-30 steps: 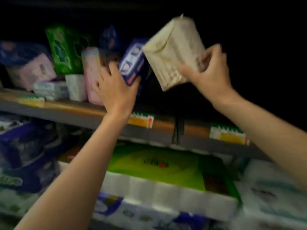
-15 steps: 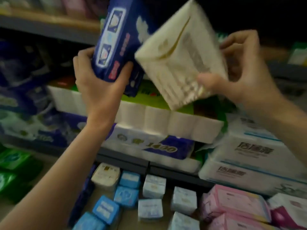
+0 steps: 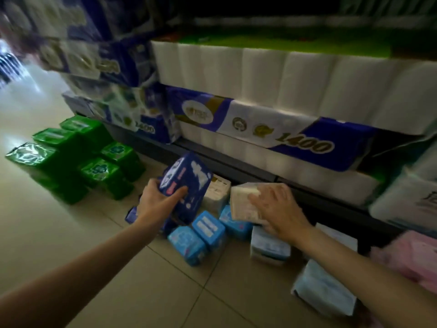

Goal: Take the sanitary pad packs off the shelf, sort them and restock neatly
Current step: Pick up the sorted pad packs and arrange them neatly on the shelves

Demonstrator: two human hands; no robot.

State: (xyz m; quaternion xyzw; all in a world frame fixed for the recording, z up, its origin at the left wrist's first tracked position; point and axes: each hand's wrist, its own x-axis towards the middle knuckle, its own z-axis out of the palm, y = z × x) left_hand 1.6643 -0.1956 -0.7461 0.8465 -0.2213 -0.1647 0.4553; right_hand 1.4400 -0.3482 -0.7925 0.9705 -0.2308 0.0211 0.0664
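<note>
Both hands low over floor packs — left hand (image 3: 157, 204) round dark-blue pack (image 3: 186, 183), right hand (image 3: 279, 209) round cream pack (image 3: 243, 200)

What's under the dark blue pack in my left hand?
Under the dark blue pack in the left hand: another dark blue pack and light blue packs on the floor; the rest is covered.

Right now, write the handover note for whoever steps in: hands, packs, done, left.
Left hand grips a dark blue pack, held low over the floor.
Right hand holds a cream pack beside another cream pack on the floor.
Sorted on the floor tiles: green packs at left, light blue packs in the middle, pale packs and pink packs at right.
Left: set both down with their kinds, then restock.
</note>
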